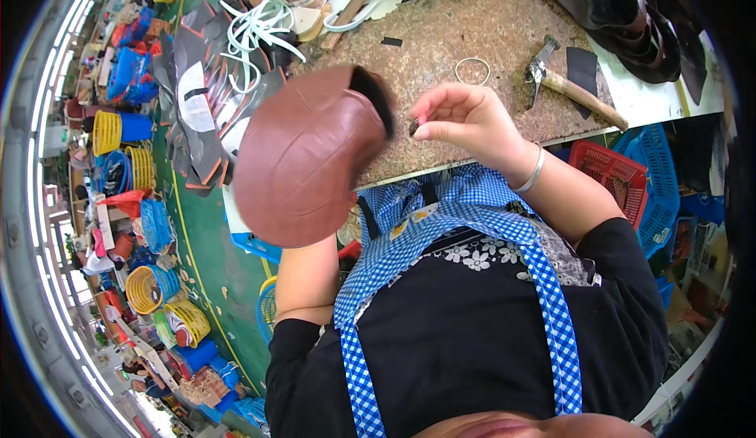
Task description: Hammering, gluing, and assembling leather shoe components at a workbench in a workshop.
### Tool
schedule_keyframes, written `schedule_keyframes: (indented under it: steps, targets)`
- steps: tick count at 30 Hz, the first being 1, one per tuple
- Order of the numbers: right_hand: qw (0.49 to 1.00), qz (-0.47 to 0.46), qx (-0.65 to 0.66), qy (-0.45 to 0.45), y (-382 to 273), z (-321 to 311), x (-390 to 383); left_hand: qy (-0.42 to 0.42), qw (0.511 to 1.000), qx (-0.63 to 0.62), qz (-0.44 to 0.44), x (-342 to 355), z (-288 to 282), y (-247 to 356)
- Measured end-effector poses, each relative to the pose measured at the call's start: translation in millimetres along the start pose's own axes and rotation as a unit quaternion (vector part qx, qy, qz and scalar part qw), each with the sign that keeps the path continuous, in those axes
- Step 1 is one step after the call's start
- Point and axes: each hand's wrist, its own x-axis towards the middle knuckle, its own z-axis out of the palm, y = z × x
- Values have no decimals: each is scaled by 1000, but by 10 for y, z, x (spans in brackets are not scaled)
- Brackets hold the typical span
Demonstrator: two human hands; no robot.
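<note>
A brown leather shoe upper (295, 151) is held up at the front left of the work board (441, 36), its dark opening facing right. My left forearm (309, 273) rises under it; the left hand itself is hidden by the leather, which it holds. My right hand (472, 123) is closed in a pinch just right of the opening, apart from the leather. Between its thumb and fingers is a small dark piece (414, 126), too small to name. Beyond that hand lies a pale ring-shaped band (472, 71).
A hammer (575, 92) rests on the board's right side over a black patch (582, 76). Dark leather uppers (606, 13) are piled at the far right. White straps (256, 29) and grey cut pieces (197, 96) lie at left. Red (610, 174) and blue baskets (657, 190) stand below the table's right.
</note>
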Motion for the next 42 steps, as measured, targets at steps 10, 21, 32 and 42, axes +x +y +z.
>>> schedule_keyframes:
  steps: [10,21,32,42]
  targets:
    - [997,-7,13,-70,72,124,-95,46,982,6,183,-339,88,-51]
    - [999,19,7,-27,89,97,-115,124,966,77,214,-362,144,-119]
    - [990,129,-46,-28,-85,84,-54,137,959,77,236,-402,7,-19]
    - [995,83,47,-10,-109,101,-87,-11,979,-33,202,-400,47,-128]
